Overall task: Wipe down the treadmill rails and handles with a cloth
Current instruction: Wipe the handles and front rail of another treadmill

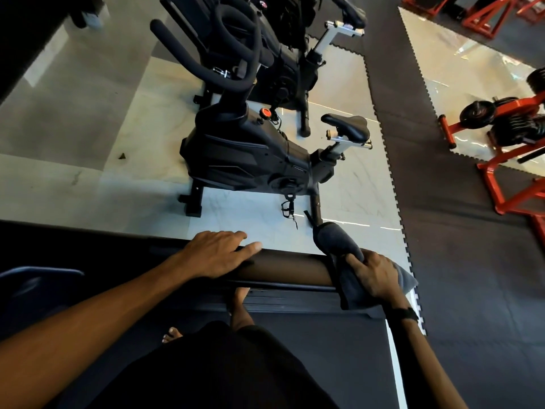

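Observation:
The treadmill's dark side rail point(289, 268) runs left to right across the lower middle of the head view. My left hand point(216, 252) rests flat on top of it, fingers straight and pointing right. At the rail's right end a dark grey cloth point(336, 242) is draped over the handle tip. My right hand point(376, 276) grips that cloth, fingers curled round it and the rail end. A black watch sits on my right wrist. Below the rail lie the treadmill's black belt point(339, 343) and my bare feet.
Two black exercise bikes point(250, 154) stand on the pale floor just beyond the rail. Dark rubber mats point(460, 231) cover the floor at the right. Orange weight racks point(507, 119) with black plates stand at the far right.

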Demonstrator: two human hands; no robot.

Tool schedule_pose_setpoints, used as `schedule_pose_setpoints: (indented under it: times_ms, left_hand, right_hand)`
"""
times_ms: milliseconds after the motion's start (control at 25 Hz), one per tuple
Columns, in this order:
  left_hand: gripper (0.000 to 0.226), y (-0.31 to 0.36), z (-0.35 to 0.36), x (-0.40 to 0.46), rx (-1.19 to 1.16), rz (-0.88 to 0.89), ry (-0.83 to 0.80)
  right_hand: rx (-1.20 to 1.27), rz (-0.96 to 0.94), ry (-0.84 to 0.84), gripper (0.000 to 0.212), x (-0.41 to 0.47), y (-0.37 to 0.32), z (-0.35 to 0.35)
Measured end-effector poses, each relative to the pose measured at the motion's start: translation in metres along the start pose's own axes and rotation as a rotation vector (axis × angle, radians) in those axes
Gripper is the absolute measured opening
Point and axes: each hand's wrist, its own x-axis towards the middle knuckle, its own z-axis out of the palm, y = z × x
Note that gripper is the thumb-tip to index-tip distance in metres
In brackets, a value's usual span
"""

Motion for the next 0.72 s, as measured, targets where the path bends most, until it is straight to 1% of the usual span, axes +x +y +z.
schedule_pose_setpoints:
  times_ms: [80, 160, 280, 360, 440, 560, 640, 720]
  left_hand:
    - [0.077, -0.002, -0.01, -0.003, -0.298, -0.033, 0.038]
    - [0.081, -0.007, -0.026, -0.007, -0.489, -0.04, 0.123]
    - [0.088, -0.036, -0.049, -0.023, -0.588, -0.092, 0.263]
    - [0.098, -0.063, -0.062, -0.041, -0.649, -0.164, 0.366]
    - [0.102, -0.09, -0.074, -0.063, -0.717, -0.242, 0.487]
    - [0.099, -0.121, -0.086, -0.103, -0.79, -0.3, 0.628]
    - [0.098, -0.139, -0.087, -0.133, -0.819, -0.35, 0.677]
    - [0.096, -0.154, -0.084, -0.161, -0.825, -0.417, 0.739]
  right_hand:
    - [0.021, -0.113, 0.06, 0.065, -0.012, -0.008, 0.003]
    - [0.047, -0.227, 0.095, 0.065, -0.019, -0.021, 0.01]
    - [0.001, -0.407, 0.056, 0.064, -0.028, -0.074, 0.024]
    - [-0.072, -0.537, -0.018, 0.072, -0.039, -0.12, 0.038]
    - [-0.075, -0.665, -0.045, 0.077, -0.05, -0.168, 0.051]
    - [-0.065, -0.827, -0.032, 0.078, -0.06, -0.236, 0.066]
    - [-0.084, -0.891, -0.039, 0.076, -0.061, -0.279, 0.074]
    - [-0.065, -0.932, -0.104, 0.073, -0.06, -0.316, 0.08]
